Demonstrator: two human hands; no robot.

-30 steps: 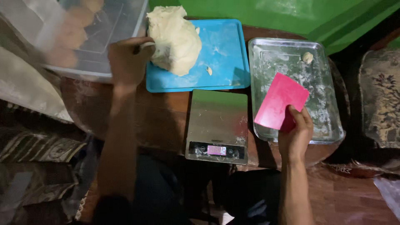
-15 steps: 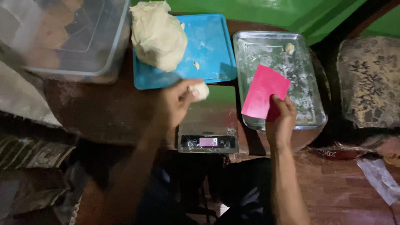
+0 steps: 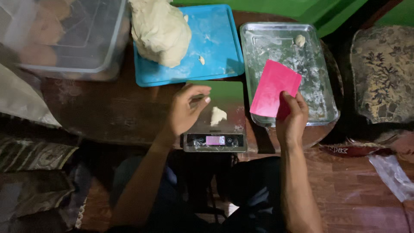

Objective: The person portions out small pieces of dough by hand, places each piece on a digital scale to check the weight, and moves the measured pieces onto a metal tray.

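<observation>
Dark brown wood makes the low round table (image 3: 108, 112), and the person sits close to it, knees under its near edge. Nearest to the body stands a kitchen scale (image 3: 215, 118) with a lit display on its front strip. On the scale plate lies a small piece of dough (image 3: 217, 115), pale and a little taller than wide, its longer side pointing away from the body. The left hand (image 3: 186, 110) hovers just to the left of this piece, fingers loosely curled and partly open, holding nothing that I can see; it is not touching the piece. This hand is clearly the nearer one. The right hand (image 3: 292, 118) is on the other side, well to the right of the piece, and it grips the lower corner of a pink scraper (image 3: 274, 88), a flat card tilted up and to the left.

Beyond the right hand, under the scraper, sits a metal tray (image 3: 319, 64) dusted with flour, with one small dough lump (image 3: 299, 40) at its far end. Beyond the left hand is a blue tray (image 3: 215, 47) that carries a big dough mass (image 3: 160, 30). Farther to the left stands a clear plastic box (image 3: 64, 39). Past the trays, something green (image 3: 276, 6) closes the view.
</observation>
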